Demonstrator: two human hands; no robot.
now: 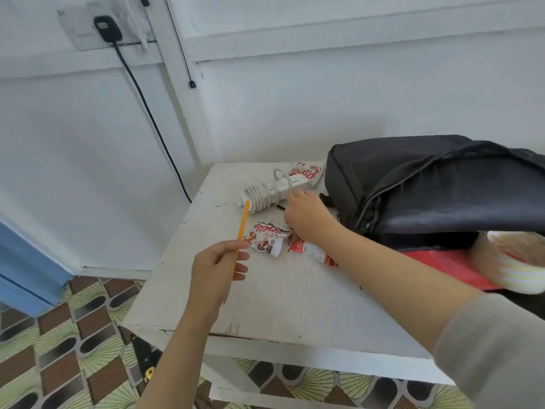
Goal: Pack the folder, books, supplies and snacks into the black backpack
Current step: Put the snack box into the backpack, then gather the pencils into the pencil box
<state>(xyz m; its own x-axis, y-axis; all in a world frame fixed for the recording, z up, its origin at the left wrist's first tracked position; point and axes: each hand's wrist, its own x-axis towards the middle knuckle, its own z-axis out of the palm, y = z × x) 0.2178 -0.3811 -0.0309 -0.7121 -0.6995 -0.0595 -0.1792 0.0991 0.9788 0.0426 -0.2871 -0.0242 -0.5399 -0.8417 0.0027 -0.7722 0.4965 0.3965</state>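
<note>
Left hand pinches a thin yellow-orange pencil between thumb and fingertips. The pencil is tilted, its top end pointing up and away toward the far side of the table. Right hand is stretched out further away, knuckles up and fingers curled down onto the white painted wooden table. A short thin black stick-like object pokes out just left of its fingertips; cannot tell if it is gripped. Hands apart, left nearer the body, right forward and to the right.

White-and-red crinkled snack packet lies flat between the two hands, just beside the right hand's fingers. Red snack packet sits under the right wrist. A third white-and-red snack packet lies beyond the right hand, behind the white power strip with coiled cord, which lies just past the right fingertips.

Black fabric backpack lies on its side just right of the right hand, zip open. Flat red plastic folder sits beneath it, right of the right forearm. Pale yellow-and-white striped fabric item rests on the folder, far right. Grey sleeve on the right arm.
</note>
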